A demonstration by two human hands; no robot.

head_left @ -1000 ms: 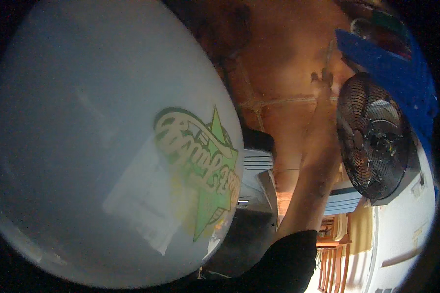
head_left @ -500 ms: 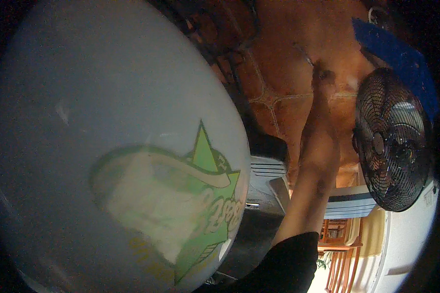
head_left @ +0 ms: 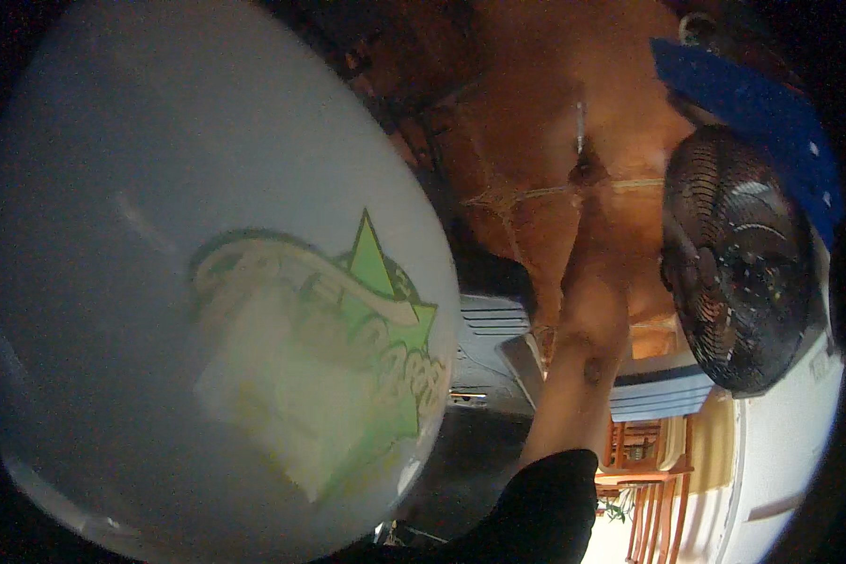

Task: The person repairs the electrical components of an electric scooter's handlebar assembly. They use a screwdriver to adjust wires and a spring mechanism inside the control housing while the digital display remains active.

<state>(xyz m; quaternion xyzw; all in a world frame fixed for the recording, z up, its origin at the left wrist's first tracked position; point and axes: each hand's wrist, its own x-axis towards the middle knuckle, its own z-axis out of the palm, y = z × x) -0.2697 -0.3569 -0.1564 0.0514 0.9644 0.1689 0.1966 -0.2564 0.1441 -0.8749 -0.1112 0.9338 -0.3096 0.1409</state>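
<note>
My right arm, in a black sleeve, comes up from the lower edge and stretches over the brown tiled floor. At its far end my right hand is closed around something with a thin metal shaft, which points away from me. The grip end is hidden in the dark, blurred hand, so its kind is unclear. A big, rounded, pale whitish surface with a green star print fills the left half, very close. My left hand is not seen.
Right of my arm stands a round black fan, with a blue sheet-like piece beyond it. A grey slotted housing sits between the pale surface and my forearm. Lower right are a wooden chair and a white wall.
The metal shaft has swung from slanting up-left to nearly straight away from me. My right hand appears slightly lower and further left. The whole view has shifted a little.
</note>
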